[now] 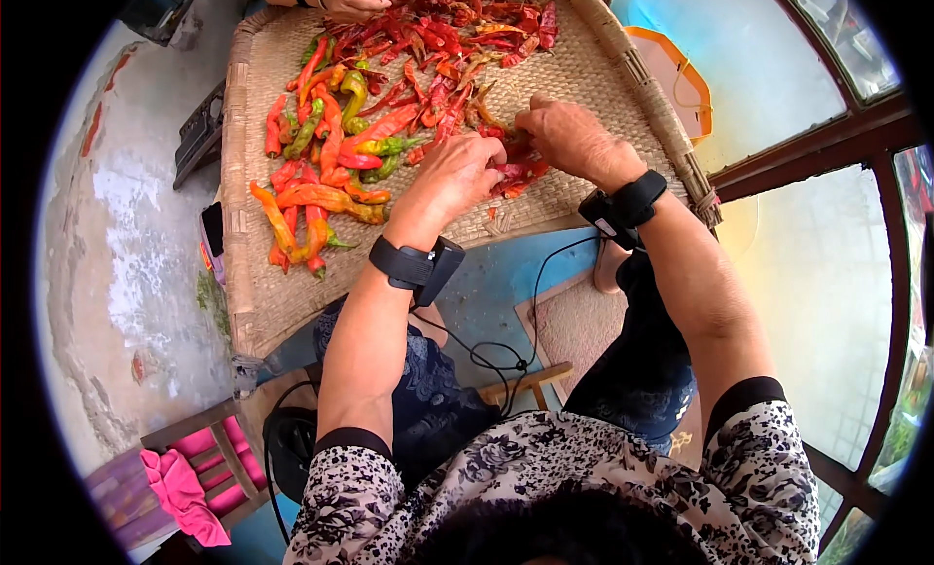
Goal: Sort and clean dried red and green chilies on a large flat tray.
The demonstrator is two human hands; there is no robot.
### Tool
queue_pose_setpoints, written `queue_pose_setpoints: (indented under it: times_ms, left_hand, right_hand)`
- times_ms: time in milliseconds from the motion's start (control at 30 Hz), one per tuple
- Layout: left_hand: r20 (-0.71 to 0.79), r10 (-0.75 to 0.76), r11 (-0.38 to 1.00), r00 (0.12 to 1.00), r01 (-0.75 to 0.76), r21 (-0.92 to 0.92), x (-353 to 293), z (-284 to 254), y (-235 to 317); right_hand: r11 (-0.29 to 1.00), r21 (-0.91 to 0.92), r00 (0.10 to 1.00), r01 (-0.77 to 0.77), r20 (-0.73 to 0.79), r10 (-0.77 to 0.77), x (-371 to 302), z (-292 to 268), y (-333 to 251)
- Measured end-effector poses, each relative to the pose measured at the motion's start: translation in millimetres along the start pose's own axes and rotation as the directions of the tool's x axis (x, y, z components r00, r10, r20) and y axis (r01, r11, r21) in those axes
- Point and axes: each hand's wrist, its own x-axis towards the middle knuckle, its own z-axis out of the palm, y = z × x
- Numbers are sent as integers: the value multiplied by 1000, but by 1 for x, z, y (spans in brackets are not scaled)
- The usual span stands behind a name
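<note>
Pinches dried red chilli (520,179) in left fingers (489,154), above frame centre, slanting toward upper right; cannot tell grip of right fingers (536,119).

1. Woven straw tray (598,88), tan, broad; I note a thick bound rim (650,83) down the worker's right.
2. Left half: heap of plump peppers (331,127), mostly red and orange, some green, lying across one another.
3. In that heap, far part: one curved yellow-green pepper (354,100). Near part: long orange pepper (331,201), lying crosswise.
4. Far side into middle: thin, wrinkled dark-red peppers (443,39), loosely strewn, dried by the look of them.
5. Toward near edge, right of middle: small red cluster (520,179), partly hidden from me.
6. Weave visible between pieces.
</note>
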Motion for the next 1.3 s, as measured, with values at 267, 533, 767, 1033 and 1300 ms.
queue_pose_setpoints:
  times_ms: [267,533,767,1033,1300]
  left_hand:
    - [-147,-74,997,986,70,-32,3,-6,4]
    - [-57,-382,727,923,261,-635,15,-18,6]
    - [-129,-451,586,883,184,-790,17,-21,6]
    - [-186,-444,596,877,134,-792,17,-11,8]
    - [-107,-413,604,904,184,-775,11,-13,18]
  right_hand:
    - [999,-33,1000,-5,-11,5,4,4,6]
    - [988,151,997,-31,-62,40,-4,-9,18]
    - [828,560,895,-21,-359,265,-12,-40,37]
    - [786,572,282,-233,-734,618,-20,-41,104]
    - [612,787,942,-77,-142,303,-11,-43,-5]
